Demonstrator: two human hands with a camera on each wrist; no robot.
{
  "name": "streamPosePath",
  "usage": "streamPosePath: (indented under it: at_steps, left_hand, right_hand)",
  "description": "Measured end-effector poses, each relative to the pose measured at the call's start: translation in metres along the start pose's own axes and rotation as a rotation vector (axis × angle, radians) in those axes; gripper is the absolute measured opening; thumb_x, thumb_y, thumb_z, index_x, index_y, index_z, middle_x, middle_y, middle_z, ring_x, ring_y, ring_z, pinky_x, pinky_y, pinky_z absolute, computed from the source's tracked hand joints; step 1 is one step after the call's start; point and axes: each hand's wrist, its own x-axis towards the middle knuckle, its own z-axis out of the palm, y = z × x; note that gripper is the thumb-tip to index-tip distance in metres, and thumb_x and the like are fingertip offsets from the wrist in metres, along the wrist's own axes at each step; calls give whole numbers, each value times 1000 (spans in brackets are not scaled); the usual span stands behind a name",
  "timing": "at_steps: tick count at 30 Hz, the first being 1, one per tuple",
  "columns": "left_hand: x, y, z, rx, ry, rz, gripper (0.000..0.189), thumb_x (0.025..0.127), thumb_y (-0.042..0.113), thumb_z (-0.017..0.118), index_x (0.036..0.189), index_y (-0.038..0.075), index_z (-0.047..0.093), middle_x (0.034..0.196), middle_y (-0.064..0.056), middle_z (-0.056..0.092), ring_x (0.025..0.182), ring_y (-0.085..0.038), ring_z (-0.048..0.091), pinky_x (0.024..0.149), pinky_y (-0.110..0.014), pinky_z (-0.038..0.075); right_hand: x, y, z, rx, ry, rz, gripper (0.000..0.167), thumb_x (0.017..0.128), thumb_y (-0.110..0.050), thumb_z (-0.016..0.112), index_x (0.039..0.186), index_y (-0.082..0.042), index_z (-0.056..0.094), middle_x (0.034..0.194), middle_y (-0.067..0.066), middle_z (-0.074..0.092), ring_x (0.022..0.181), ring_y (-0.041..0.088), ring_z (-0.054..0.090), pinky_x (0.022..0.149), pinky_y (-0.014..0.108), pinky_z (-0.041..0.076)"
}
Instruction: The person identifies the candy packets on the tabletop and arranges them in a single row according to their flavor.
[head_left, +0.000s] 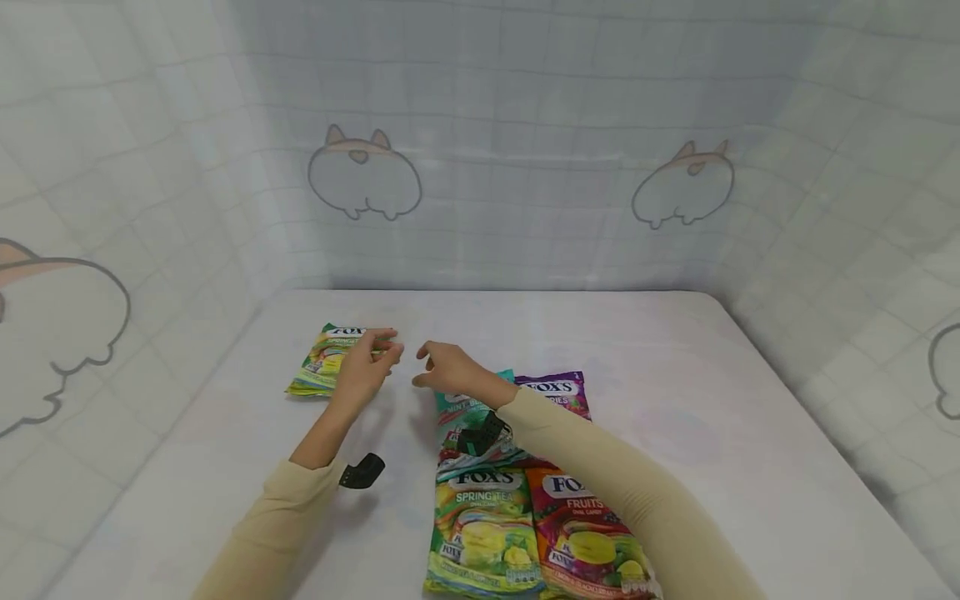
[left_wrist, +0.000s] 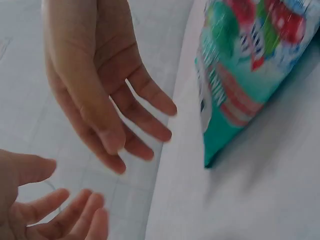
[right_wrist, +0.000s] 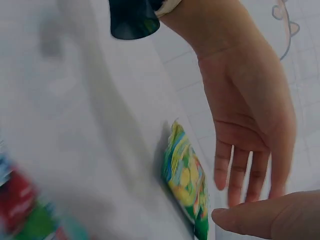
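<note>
My left hand [head_left: 367,367] is raised beside a yellow-green Fox's Spring Tea candy bag [head_left: 318,367], overlapping its right part in the head view. Its fingers are loosely bent and hold nothing. Facing it across a small gap is my right hand [head_left: 450,369], fingers relaxed and apart, also bare of any object. Under the right wrist lies a teal mint candy bag [head_left: 472,408], partly hidden by the arm. In the left wrist view, the right hand [left_wrist: 100,75] hangs near the teal bag [left_wrist: 235,75]. The right wrist view has the left hand [right_wrist: 245,110] beside the lone Spring Tea bag [right_wrist: 187,175].
A purple berries bag [head_left: 573,387] lies right of the teal one. In front are a second Spring Tea bag [head_left: 483,533] and a red Fruits bag [head_left: 592,542], partly under the right sleeve [head_left: 637,492]. White tiled-pattern cloth walls [head_left: 517,192] enclose the white table [head_left: 712,400].
</note>
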Motion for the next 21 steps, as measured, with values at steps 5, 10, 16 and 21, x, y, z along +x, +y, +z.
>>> streamPosePath:
  at_steps: [5,10,16,21]
  left_hand:
    - [-13,-3,16,12,-83,7,39,99,20,57,129,-3,51,107,-22,63,91,-38,65,75,-46,55]
    - [-25,-7,24,71,-157,-53,36,98,17,57,127,-5,54,105,-20,65,87,-34,67,72,-42,56]
    - [-38,-4,32,173,-253,-96,38,96,15,59,128,-5,56,104,-17,65,79,-23,67,64,-33,54]
    - [-43,0,37,219,-296,-152,38,96,17,60,126,-7,58,101,-13,66,75,-16,64,63,-32,52]
  right_hand:
    - [-30,22,-7,-75,20,-24,46,92,-20,68,129,3,54,112,18,61,96,25,60,79,34,52]
    - [-60,39,-14,-97,39,-59,43,91,-17,68,125,6,57,110,20,59,96,27,58,82,38,51]
    - [-88,52,-21,-99,67,-95,42,89,-13,70,123,9,58,108,19,60,95,28,58,80,41,51]
    - [-106,59,-22,-115,71,-14,49,87,-17,73,125,9,57,102,15,58,87,23,56,74,37,50]
